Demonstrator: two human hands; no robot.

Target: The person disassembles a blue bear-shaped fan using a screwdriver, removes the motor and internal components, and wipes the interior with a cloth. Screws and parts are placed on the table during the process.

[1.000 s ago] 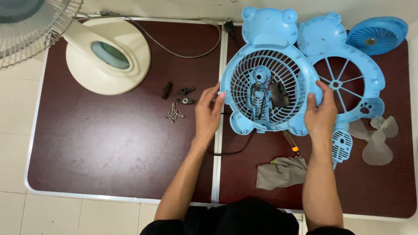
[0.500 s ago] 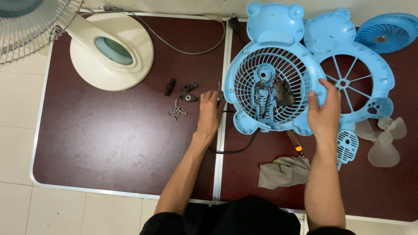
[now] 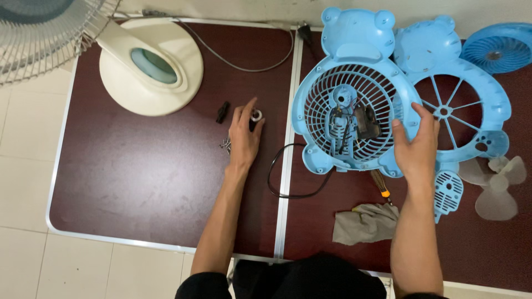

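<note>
Your left hand (image 3: 244,138) lies palm down, fingers together and stretched forward, forearm bare and straight; your right hand (image 3: 417,145) curls, fingers spread, thumb out, forearm reaching straight ahead.

I can see my two arms and my two hands. My left hand (image 3: 244,135) has nothing on it: no glove, no ring, no watch. My right hand (image 3: 417,145) is bare too. My nails are cut short. Both of my arms are bare from the wrist all the way up to near the elbow. Up there my black sleeves start. They look pushed or rolled up and a bit bunched. My top is black all over, with no pictures or stripes that I can see. Only a small part of it shows at the bottom.
</note>
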